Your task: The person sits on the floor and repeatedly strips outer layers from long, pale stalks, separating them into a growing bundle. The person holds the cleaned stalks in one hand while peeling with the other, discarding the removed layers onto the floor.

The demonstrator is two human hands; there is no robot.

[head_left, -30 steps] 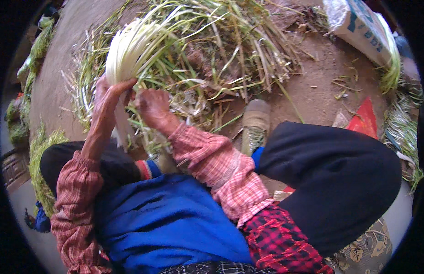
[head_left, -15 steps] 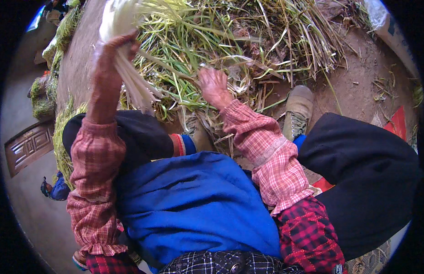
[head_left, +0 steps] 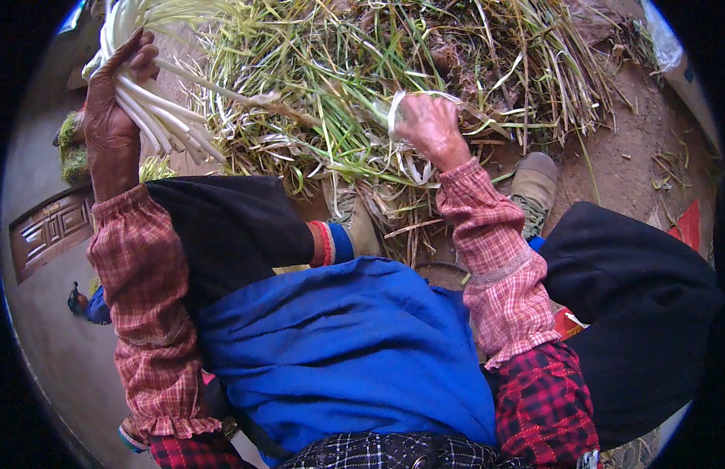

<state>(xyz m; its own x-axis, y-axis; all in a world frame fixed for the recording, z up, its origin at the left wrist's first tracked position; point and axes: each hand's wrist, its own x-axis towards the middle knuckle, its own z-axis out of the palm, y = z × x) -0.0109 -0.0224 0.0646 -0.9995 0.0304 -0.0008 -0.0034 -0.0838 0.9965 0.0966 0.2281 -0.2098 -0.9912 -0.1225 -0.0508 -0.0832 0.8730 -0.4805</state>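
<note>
A bunch of long white stalks with thin yellow-green leaves (head_left: 163, 117) is gripped in my left hand (head_left: 116, 98), raised at the upper left; they look like green garlic or scallions. One stalk (head_left: 214, 87) juts out of the bunch toward the right, its far end brownish and ragged. Over the heap of stripped leaves (head_left: 323, 86), my right hand (head_left: 431, 125) is blurred by motion, fingers curled. A pale strip of peel (head_left: 395, 112) shows at its fingertips, apart from the jutting stalk.
Both shoes, the left (head_left: 355, 223) and the right (head_left: 534, 184), stand at the heap's near edge. Longer dry stalks (head_left: 562, 78) lie along its right side. A white sack (head_left: 679, 55) is at the far right; a wooden panel (head_left: 50, 234) shows at the left.
My left hand has moved left with the bunch. My right hand has moved right and slightly up, away from the jutting stalk, with a pale strip now showing at its fingers.
</note>
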